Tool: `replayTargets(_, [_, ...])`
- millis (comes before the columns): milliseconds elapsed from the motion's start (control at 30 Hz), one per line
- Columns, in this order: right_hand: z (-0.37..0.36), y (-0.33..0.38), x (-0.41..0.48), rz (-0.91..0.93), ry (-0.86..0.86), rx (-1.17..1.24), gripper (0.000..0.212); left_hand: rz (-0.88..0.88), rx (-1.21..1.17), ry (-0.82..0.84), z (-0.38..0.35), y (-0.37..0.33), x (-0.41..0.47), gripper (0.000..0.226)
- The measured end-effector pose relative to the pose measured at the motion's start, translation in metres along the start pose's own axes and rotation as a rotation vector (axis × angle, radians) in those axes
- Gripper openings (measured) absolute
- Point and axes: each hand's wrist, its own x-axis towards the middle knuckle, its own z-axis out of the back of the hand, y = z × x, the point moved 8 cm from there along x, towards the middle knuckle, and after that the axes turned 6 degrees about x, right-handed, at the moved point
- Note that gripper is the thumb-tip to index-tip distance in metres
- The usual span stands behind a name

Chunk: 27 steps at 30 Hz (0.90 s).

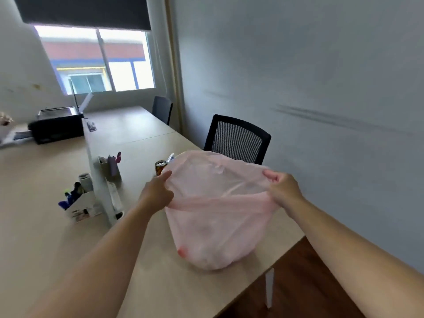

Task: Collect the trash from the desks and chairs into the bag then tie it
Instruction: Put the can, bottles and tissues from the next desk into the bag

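Observation:
A thin pink plastic bag [215, 214] stands on the beige desk [149, 249], its mouth stretched wide between my hands. My left hand [158, 191] pinches the left side of the rim. My right hand [282, 189] grips the right side of the rim. Something reddish shows faintly through the bag's lower left. A drink can [160, 166] stands upright on the desk just behind my left hand, with a bit of clear crumpled plastic [171, 157] beside it, partly hidden by the bag.
A white divider [96, 168] runs down the desk, with pen holders [110, 166] and a white box of markers [80, 203] beside it. A black mesh chair [236, 138] stands behind the bag by the wall; another chair [161, 109] farther back. A black printer [57, 127] sits far left.

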Motion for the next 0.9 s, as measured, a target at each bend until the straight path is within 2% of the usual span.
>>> replayTargets(167, [-0.052, 0.005, 0.029, 0.089, 0.265, -0.128, 0.060, 0.204, 0.031, -0.079, 0.002, 0.043, -0.025, 0.076])
replayTargets(333, [-0.111, -0.025, 0.024, 0.128, 0.554, -0.314, 0.056, 0.329, 0.202, 0.133, -0.034, 0.083, -0.063, 0.076])
replayTargets(467, [-0.127, -0.047, 0.034, 0.108, 0.629, -0.379, 0.054, 0.363, 0.249, 0.184, -0.050, 0.089, -0.067, 0.076])
replayTargets(533, [-0.126, -0.051, 0.043, 0.124, 0.625, -0.408, 0.055, 0.358, 0.304, 0.084, -0.040, 0.079, -0.061, 0.070])
replayTargets(600, [-0.124, -0.049, 0.049, 0.162, 0.637, -0.412, 0.057, 0.320, 0.414, -0.120, -0.021, 0.058, -0.055, 0.056])
replayTargets(667, [-0.129, -0.041, 0.053, 0.232, 0.715, -0.398, 0.053, 0.240, 0.463, -0.313, -0.005, 0.035, -0.045, 0.046])
replayTargets(700, [-0.134, -0.034, 0.053, 0.274, 0.765, -0.387, 0.047, 0.206, 0.459, -0.360, 0.000, 0.025, -0.039, 0.045])
replayTargets(767, [-0.143, -0.021, 0.056, 0.301, 0.848, -0.302, 0.023, 0.146, 0.427, -0.383, 0.005, 0.009, -0.017, 0.046])
replayTargets(833, [-0.150, -0.005, 0.073, 0.304, 0.820, -0.152, 0.007, 0.075, 0.402, -0.386, 0.008, -0.009, 0.014, 0.049])
replayTargets(900, [-0.152, 0.009, 0.100, 0.324, 0.724, -0.064, 0.014, 0.027, 0.397, -0.370, 0.008, -0.026, 0.046, 0.049])
